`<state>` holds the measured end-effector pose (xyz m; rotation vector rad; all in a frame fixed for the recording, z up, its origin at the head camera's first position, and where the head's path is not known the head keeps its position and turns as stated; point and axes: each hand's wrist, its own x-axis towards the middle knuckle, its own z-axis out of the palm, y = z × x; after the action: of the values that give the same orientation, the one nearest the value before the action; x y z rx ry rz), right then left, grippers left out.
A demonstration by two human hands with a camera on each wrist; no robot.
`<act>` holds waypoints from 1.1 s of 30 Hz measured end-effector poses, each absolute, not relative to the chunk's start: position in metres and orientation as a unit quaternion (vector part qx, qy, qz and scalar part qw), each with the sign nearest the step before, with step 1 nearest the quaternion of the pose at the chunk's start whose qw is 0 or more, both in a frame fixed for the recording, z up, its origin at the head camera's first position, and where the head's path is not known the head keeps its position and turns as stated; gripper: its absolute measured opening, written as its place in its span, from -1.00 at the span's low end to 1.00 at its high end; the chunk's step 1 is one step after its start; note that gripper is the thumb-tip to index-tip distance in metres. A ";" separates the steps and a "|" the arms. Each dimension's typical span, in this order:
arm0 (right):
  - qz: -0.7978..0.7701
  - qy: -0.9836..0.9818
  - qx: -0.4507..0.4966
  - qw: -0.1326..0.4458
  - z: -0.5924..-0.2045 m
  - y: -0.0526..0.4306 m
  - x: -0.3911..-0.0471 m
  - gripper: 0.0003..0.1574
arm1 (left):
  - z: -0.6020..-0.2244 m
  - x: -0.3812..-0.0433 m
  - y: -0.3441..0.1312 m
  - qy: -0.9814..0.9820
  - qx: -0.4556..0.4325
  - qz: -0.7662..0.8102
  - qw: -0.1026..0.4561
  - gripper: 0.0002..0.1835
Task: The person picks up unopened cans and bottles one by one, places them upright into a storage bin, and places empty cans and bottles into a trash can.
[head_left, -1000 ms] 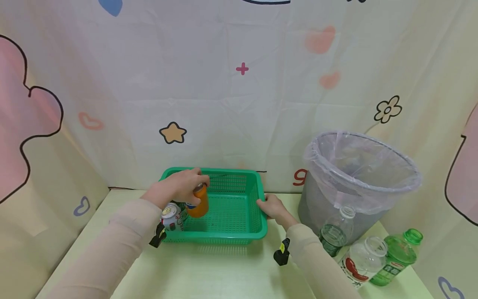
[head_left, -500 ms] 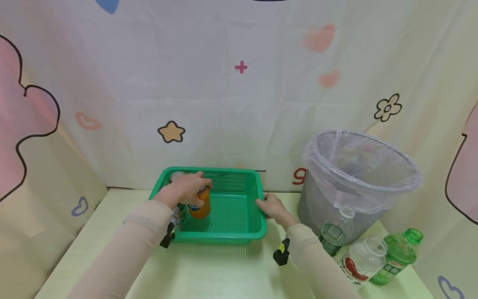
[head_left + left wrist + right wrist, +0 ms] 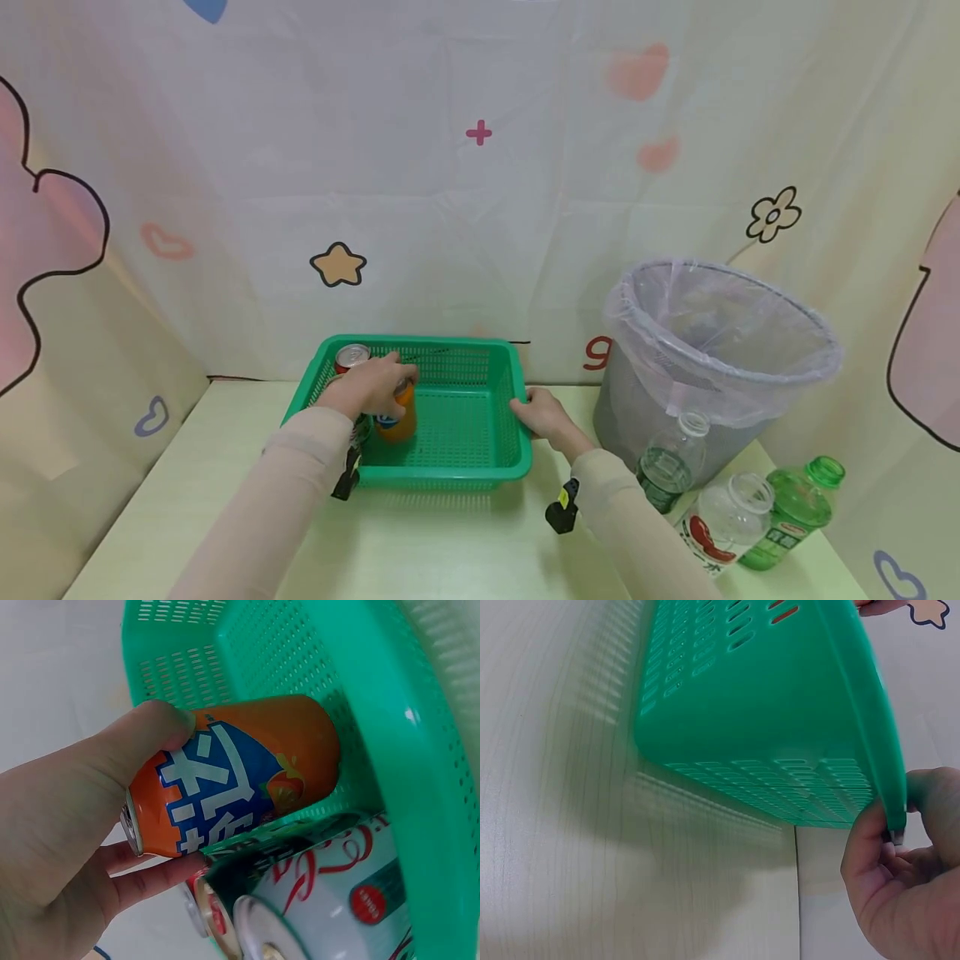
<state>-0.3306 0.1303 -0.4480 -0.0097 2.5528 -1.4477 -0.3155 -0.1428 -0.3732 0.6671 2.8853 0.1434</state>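
My left hand point(image 3: 371, 387) holds an orange soda can point(image 3: 300, 750) near its top, thumb on one side and fingers on the other. The can stands in the left part of a green plastic basket point(image 3: 442, 472); the head view does not clearly show whether its base touches the floor. Beside it in the left wrist view lies a white cola can point(image 3: 337, 892), with darker cans partly hidden behind. A can with a silver top point(image 3: 352, 356) shows behind my left hand. My right hand point(image 3: 546, 414) grips the basket's right rim, thumb and fingers round the edge point(image 3: 892, 787).
To the right stands a grey waste bin point(image 3: 622, 400) with a clear liner. In front of it are a clear bottle point(image 3: 667, 467), a clear wide-mouthed jar point(image 3: 723, 525) and a green bottle point(image 3: 798, 508). A patterned cloth point(image 3: 450, 250) hangs behind the table point(image 3: 435, 550).
My left hand has come slightly lower with the orange can, and its wrist has swung to the right. The silver-topped can behind it has come into view. My right hand keeps the rim.
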 end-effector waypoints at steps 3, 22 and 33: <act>-0.487 0.867 0.000 0.105 -0.449 0.130 -0.330 -0.63 | -0.380 -0.316 -0.142 0.971 0.212 0.059 0.098 -0.61; -0.478 0.872 -0.009 0.101 -0.448 0.130 -0.328 -0.68 | -0.390 -0.323 -0.132 0.971 0.213 0.045 0.101 -0.61; -0.482 0.870 -0.004 0.105 -0.445 0.131 -0.330 -0.65 | -0.391 -0.335 -0.130 0.977 0.183 0.041 0.097 -0.56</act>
<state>-0.3297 0.1310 -0.4450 -0.0124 2.5639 -1.4220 -0.3350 -0.1297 -0.3911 0.5411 2.8939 0.1207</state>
